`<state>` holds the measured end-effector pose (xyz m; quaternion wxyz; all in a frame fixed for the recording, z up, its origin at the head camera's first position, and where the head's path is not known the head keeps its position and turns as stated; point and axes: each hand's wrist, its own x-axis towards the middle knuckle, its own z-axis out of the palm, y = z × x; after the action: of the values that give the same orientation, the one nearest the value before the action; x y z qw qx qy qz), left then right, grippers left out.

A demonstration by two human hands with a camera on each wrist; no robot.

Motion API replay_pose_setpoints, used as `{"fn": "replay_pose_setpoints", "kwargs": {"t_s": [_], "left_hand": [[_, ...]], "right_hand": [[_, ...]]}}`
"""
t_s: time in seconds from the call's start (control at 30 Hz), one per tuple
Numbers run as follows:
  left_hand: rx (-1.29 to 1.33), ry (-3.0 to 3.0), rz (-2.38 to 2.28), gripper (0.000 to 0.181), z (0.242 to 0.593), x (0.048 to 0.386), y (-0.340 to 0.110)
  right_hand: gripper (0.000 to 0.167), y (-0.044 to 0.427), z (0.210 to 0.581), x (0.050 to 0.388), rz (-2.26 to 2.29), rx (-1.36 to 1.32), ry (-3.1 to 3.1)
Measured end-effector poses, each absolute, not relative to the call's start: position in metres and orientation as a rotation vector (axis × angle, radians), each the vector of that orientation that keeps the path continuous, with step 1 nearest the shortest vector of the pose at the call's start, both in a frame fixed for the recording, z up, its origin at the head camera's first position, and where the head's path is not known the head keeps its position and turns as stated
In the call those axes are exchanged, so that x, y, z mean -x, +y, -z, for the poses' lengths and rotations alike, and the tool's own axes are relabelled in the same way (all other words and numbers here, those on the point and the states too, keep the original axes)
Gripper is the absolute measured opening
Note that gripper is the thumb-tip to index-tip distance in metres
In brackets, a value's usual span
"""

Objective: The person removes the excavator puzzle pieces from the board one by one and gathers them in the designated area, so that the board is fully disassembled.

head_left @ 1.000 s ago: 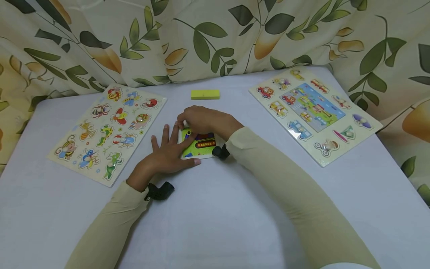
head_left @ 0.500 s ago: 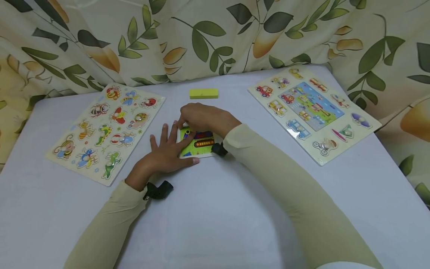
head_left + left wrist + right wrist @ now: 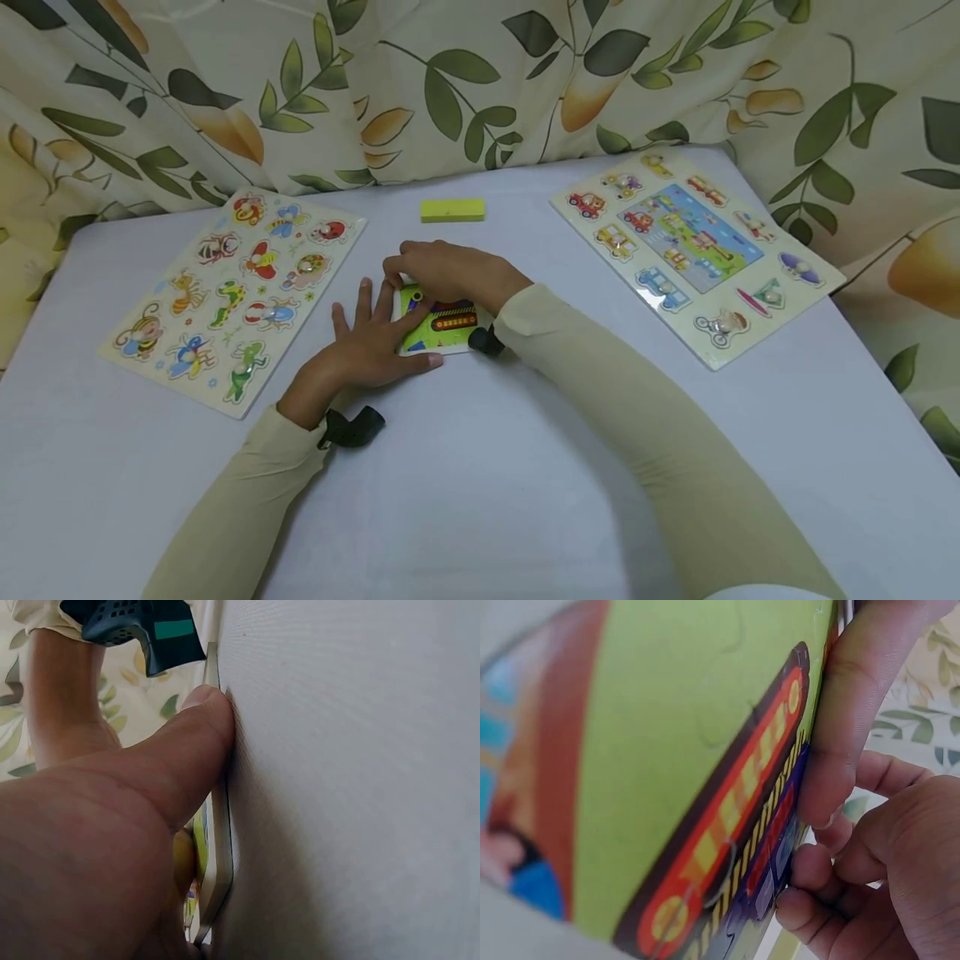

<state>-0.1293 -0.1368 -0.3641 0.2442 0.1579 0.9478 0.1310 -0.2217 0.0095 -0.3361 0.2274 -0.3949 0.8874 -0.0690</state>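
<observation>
A small lime-green jigsaw puzzle (image 3: 450, 337) with a tracked vehicle printed on it lies mid-table. My left hand (image 3: 375, 350) is spread beside it, index finger across its face. The left thumb (image 3: 187, 750) lies along its near edge in the left wrist view. At the far left corner, my right hand (image 3: 450, 271) has its fingers curled, with the tips at the puzzle. Curved cut lines cross the puzzle's face (image 3: 705, 675) in the right wrist view. The right hand covers the far edge, so whether it grips a separate piece is hidden.
An insect peg puzzle board (image 3: 240, 304) lies at the left, and a vehicle peg puzzle board (image 3: 693, 250) at the right. Beyond the hands sits a yellow-green block (image 3: 452, 210). A leaf-patterned curtain (image 3: 465, 92) hangs behind the white-covered table (image 3: 480, 500).
The right hand's fingertips have shifted slightly left and nearer at the puzzle's far left corner. My left hand stays in place, and the whole view has drifted a little.
</observation>
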Motion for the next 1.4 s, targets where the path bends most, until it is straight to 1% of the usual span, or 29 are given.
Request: {"fn": "replay_pose_setpoints", "kwargs": {"t_s": [0.23,0.33,0.4,0.47,0.7,0.83,1.13,1.27,1.4], "left_hand": [[-0.435,2.598,-0.351,0.085,0.364,0.129,-0.136],[-0.430,2.600,-0.356,0.085,0.363,0.129,-0.136],[-0.424,2.599,-0.354,0.085,0.363,0.129,-0.137],[-0.418,2.596,-0.351,0.085,0.363,0.128,-0.137],[-0.412,2.597,-0.359,0.086,0.363,0.127,-0.136],[-0.421,2.599,-0.355,0.087,0.361,0.127,-0.136],[-0.426,2.602,-0.358,0.085,0.361,0.128,-0.135],[-0.427,2.605,-0.361,0.085,0.362,0.128,-0.136],[-0.428,2.603,-0.371,0.086,0.362,0.128,-0.136]], "right_hand": [[0.032,0.012,0.336,0.221,0.293,1.054,2.462],[0.026,0.013,0.337,0.222,0.376,1.043,2.457],[0.019,0.012,0.337,0.222,0.435,1.037,2.445],[0.016,0.012,0.338,0.223,0.475,1.034,2.431],[0.023,0.013,0.338,0.224,0.583,0.974,2.418],[0.021,0.017,0.338,0.225,0.644,0.959,2.420],[0.015,0.021,0.340,0.228,0.694,1.025,2.368],[0.015,0.022,0.338,0.228,0.745,1.027,2.332],[0.020,0.023,0.336,0.227,0.803,1.007,2.301]]}}
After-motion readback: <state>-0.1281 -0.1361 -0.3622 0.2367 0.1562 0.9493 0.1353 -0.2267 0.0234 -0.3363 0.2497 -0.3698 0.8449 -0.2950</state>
